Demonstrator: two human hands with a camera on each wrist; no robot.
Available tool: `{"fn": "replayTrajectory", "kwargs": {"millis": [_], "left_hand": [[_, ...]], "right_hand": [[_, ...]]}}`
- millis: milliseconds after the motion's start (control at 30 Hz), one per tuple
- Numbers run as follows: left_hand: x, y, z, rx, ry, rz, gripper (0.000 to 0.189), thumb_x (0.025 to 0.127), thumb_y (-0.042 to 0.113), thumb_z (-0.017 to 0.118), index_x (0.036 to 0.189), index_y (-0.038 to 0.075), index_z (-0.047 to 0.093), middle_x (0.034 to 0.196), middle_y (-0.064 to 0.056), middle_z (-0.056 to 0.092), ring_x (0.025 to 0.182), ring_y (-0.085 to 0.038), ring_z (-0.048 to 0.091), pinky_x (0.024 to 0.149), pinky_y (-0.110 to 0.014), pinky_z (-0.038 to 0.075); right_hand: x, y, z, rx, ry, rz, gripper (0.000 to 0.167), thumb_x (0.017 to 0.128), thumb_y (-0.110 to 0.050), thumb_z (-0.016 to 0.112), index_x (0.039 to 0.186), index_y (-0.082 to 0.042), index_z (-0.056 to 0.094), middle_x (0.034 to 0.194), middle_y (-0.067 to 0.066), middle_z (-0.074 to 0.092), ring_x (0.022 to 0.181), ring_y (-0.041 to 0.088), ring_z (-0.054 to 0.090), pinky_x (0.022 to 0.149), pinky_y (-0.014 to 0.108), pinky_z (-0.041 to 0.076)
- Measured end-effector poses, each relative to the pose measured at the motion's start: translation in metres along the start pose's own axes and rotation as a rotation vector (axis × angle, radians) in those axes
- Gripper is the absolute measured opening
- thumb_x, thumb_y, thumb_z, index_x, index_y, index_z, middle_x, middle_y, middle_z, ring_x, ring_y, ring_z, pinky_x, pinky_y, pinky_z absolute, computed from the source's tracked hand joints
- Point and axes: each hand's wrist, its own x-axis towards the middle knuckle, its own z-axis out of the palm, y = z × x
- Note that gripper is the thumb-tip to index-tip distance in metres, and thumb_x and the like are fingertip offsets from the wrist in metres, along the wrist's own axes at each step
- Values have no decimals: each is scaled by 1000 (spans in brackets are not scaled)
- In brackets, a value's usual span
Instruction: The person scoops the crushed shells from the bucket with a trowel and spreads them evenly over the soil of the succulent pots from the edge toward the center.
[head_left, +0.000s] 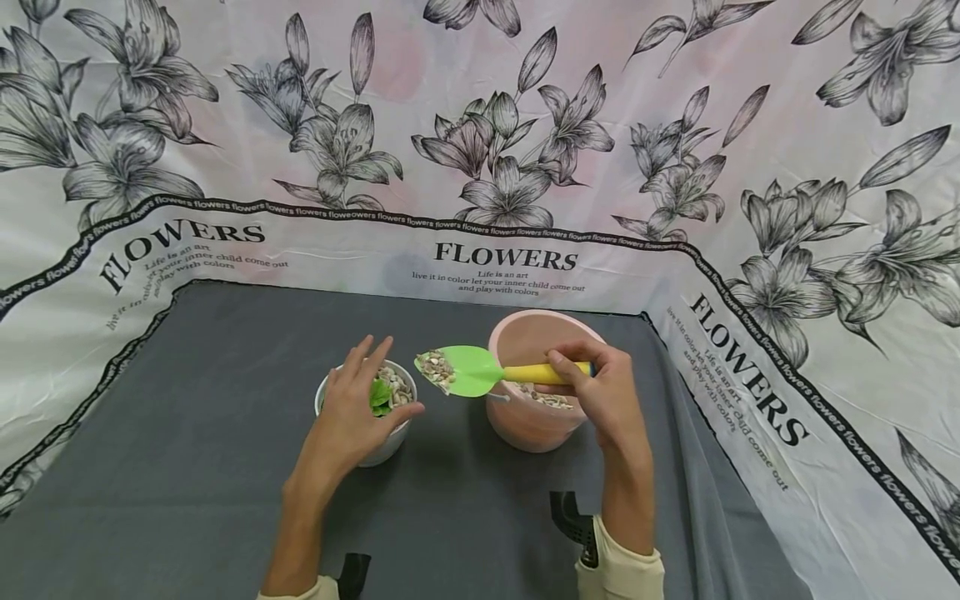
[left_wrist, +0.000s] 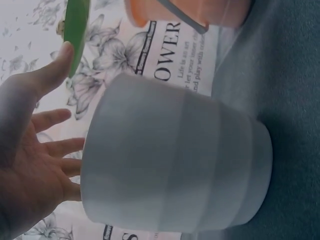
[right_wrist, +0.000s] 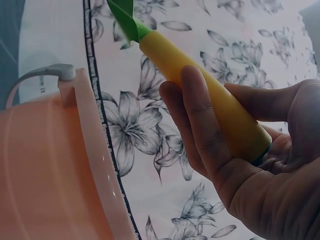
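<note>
My right hand (head_left: 606, 390) grips the yellow handle of a small garden trowel (head_left: 472, 372) with a green blade. Small pebbles (head_left: 435, 369) lie at the blade's tip, which is held up between the two containers, close to the white pot's right side. My left hand (head_left: 347, 417) hovers over the near left of the white flower pot (head_left: 384, 452), thumb and fingers spread. A green leafy plant (head_left: 380, 393) and more pebbles show inside that pot, partly hidden by the hand. In the left wrist view, the fingers come up near the rim of the pot (left_wrist: 170, 155); contact is uncertain.
A pink bucket (head_left: 536, 435) with a grey handle (right_wrist: 45, 73) stands to the right, under the right hand, with pebbles (head_left: 551, 400) inside. A dark grey cloth (head_left: 450, 517) covers the table. White floral fabric (head_left: 480, 250) encloses the back and sides.
</note>
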Motion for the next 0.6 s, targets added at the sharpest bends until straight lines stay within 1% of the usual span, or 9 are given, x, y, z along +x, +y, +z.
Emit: {"fn": "replayTrajectory", "kwargs": {"millis": [300, 500, 600], "left_hand": [[-4, -10, -4, 7, 2, -13, 95, 87, 38, 85, 163, 11, 36, 170, -25, 27, 155, -52, 30, 122, -80, 12], [-8, -17, -9, -10, -18, -36, 94, 89, 38, 84, 164, 13, 35, 172, -24, 24, 156, -51, 27, 123, -80, 9], [-10, -22, -13, -12, -24, -49, 96, 88, 39, 85, 165, 15, 33, 172, -24, 21, 156, -54, 24, 124, -79, 9]], "right_hand": [[7, 2, 8, -6, -18, 28, 23, 101, 1, 64, 112, 20, 67, 102, 21, 65, 73, 13, 77, 68, 35, 67], [9, 4, 14, 7, -49, 40, 24, 102, 0, 64, 113, 21, 66, 103, 20, 66, 69, 13, 78, 70, 33, 66], [10, 4, 19, -1, -67, 41, 24, 102, -1, 63, 113, 20, 66, 103, 20, 64, 70, 11, 78, 71, 31, 66]]}}
